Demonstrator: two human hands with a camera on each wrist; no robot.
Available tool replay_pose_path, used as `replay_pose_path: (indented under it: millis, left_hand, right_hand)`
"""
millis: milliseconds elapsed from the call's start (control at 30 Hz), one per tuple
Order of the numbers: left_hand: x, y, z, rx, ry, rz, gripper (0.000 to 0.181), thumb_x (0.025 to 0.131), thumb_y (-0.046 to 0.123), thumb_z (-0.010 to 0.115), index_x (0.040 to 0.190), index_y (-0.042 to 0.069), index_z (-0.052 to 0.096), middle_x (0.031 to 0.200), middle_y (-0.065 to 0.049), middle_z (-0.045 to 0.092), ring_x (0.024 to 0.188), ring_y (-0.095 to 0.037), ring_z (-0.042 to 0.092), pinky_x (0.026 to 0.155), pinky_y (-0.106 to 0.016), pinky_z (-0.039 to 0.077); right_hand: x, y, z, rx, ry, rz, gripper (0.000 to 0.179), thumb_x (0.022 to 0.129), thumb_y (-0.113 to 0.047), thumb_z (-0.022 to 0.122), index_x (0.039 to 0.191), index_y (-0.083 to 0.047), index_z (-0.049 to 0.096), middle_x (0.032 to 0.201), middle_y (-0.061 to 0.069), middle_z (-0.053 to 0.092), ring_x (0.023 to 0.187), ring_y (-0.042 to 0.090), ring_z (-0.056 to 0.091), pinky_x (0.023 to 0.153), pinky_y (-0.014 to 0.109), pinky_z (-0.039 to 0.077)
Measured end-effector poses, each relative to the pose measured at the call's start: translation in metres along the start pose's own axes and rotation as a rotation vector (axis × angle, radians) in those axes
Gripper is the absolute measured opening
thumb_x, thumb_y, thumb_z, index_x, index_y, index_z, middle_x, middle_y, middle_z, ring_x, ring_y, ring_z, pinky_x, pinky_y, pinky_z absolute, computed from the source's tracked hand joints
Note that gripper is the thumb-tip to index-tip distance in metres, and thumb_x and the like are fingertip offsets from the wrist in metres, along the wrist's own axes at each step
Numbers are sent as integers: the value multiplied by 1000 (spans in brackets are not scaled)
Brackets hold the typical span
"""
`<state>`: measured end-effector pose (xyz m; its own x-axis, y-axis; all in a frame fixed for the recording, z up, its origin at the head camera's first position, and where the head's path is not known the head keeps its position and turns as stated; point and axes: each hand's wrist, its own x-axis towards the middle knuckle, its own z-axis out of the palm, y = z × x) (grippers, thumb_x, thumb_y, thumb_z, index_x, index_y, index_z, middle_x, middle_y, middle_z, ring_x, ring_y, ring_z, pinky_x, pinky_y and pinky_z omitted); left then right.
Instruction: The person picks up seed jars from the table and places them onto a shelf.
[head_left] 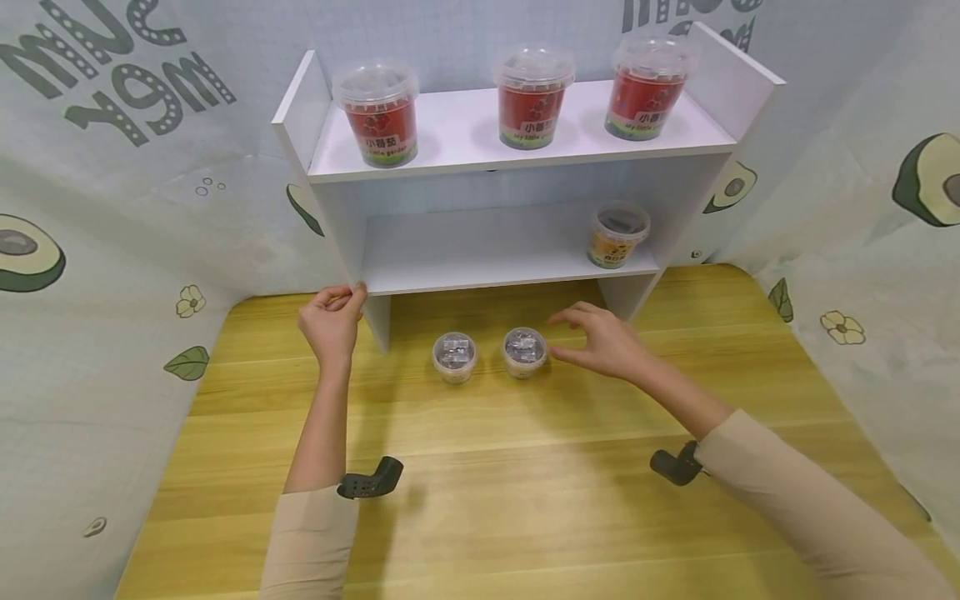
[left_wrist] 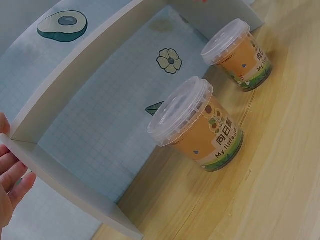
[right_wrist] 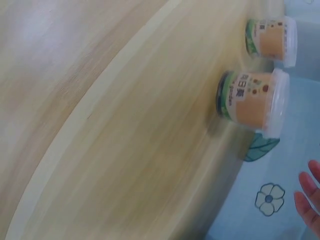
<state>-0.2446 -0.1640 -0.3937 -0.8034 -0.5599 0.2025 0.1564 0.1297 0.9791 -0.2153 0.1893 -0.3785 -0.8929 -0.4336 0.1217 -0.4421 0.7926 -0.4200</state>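
My left hand (head_left: 332, 321) pinches the front edge of the left side panel of a white two-tier shelf (head_left: 472, 287), thumb and fingers on either side in the left wrist view. Under the lower board, two orange plastic tubs with clear lids stand upright on the table: a left tub (head_left: 454, 358) and a right tub (head_left: 524, 354). Just right of the right tub hovers my right hand (head_left: 600, 342), thumb and fingers spread apart and holding nothing. Sunflower pictures show on the tub labels (left_wrist: 222, 130) in the left wrist view.
Three red tubs, a left one (head_left: 381, 129), a middle one (head_left: 531, 108) and a right one (head_left: 641, 104), stand on the top board. A yellow tub (head_left: 617, 242) sits at the lower board's right end. Patterned cloth (head_left: 112, 208) hangs around the wooden table (head_left: 487, 500).
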Motion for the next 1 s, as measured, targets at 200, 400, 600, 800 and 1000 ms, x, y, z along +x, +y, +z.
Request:
replay_pose_path:
  millis: [200,400,600,800,1000]
  left_hand:
    - [0,0,1,-2,0,-7,25,74,20,76,77,-3,69,69,0,66,57,0,64,50,-16,52]
    - [1,-1,1,2,5,0,21,74,21,76,73,2,69,70,0,67,57,-1,64,50,-17,52]
    - [1,-3,1,-20,14,3,15,73,18,76,68,8,67,69,1,65,57,-2,64,49,-17,52]
    - [1,-3,0,-15,9,-1,17,74,19,76,69,6,67,71,-2,67,56,-1,64,49,-17,52]
    - [-4,13,-1,-12,-5,-28,14,75,14,75,69,3,68,73,-7,68,55,-4,64,49,-16,51]
  right_hand:
    - [5,-7,6,22,-13,-3,41,78,-33,72,112,-11,64,109,10,60,96,30,58,67,43,52]
    - [9,-10,10,36,-21,2,44,79,-35,72,113,-9,64,112,12,60,100,31,58,73,45,52]
    - [12,-11,16,53,-34,0,47,79,-35,72,115,-6,62,115,13,58,106,32,56,85,50,49]
    - [15,-14,23,49,-53,17,52,78,-39,72,118,-8,61,120,13,55,112,34,51,88,54,46]
    - [17,-15,28,27,-62,25,52,78,-41,71,119,-12,60,122,15,53,114,35,50,81,55,49]
